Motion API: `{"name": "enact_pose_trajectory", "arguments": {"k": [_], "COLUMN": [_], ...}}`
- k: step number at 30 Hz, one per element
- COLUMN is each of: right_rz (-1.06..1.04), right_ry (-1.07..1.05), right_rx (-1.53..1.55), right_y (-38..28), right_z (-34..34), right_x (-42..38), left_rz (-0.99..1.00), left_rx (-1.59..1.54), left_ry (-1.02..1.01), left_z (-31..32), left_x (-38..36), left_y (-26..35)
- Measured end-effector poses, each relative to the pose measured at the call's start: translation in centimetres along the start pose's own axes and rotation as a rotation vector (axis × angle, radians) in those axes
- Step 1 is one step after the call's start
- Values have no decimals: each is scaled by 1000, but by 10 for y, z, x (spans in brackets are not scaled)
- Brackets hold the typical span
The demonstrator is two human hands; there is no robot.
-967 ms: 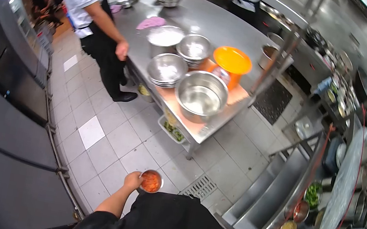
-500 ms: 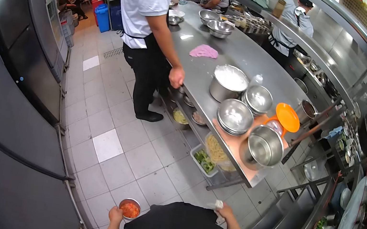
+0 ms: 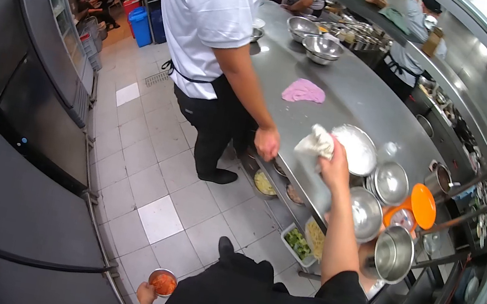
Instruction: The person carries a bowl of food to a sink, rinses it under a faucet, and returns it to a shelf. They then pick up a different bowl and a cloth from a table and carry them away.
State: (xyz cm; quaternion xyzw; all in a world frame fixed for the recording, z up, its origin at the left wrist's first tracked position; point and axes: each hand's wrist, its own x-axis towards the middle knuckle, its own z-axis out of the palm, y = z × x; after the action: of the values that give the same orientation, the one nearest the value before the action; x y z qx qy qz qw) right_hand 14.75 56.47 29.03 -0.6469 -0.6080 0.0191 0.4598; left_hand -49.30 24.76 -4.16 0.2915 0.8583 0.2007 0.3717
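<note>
Low at my left side, my left hand [image 3: 147,294] grips the rim of a small metal bowl [image 3: 162,282] with orange-red food inside. My right arm reaches out over the steel table [image 3: 276,74], and my right hand [image 3: 335,165] is closed around a crumpled white cloth [image 3: 316,142]. Just beyond that hand stands a metal pot [image 3: 356,150] with white contents, partly covered by my hand. Stacked metal bowls [image 3: 364,215] sit to the right of my forearm. A pink cloth [image 3: 304,91] lies farther up the table.
A person in a white shirt [image 3: 208,17] stands at the table's left edge, one hand hanging beside it. Tall dark fridges [image 3: 38,111] line the left. An orange lid [image 3: 423,206] and an empty pot [image 3: 394,254] are at the table's near end. Below is a tub of greens [image 3: 298,243].
My right hand has swung up and forward from my side to above the table, carrying the white cloth. My left hand still holds the bowl low. The table now appears farther right.
</note>
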Motion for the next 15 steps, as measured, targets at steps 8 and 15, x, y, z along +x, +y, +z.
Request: {"name": "enact_pose_trajectory", "arguments": {"k": [8, 15], "right_rz": [6, -248], "right_ry": [-1018, -1584], "right_rx": [844, 439], "right_y": [-107, -194], "right_z": [84, 318], "right_x": [106, 64], "left_rz": [-189, -399], "left_rx": [-58, 190], "left_ry": [182, 208], "left_z": [-78, -96], "left_x": [53, 128], "left_y": [38, 68]}}
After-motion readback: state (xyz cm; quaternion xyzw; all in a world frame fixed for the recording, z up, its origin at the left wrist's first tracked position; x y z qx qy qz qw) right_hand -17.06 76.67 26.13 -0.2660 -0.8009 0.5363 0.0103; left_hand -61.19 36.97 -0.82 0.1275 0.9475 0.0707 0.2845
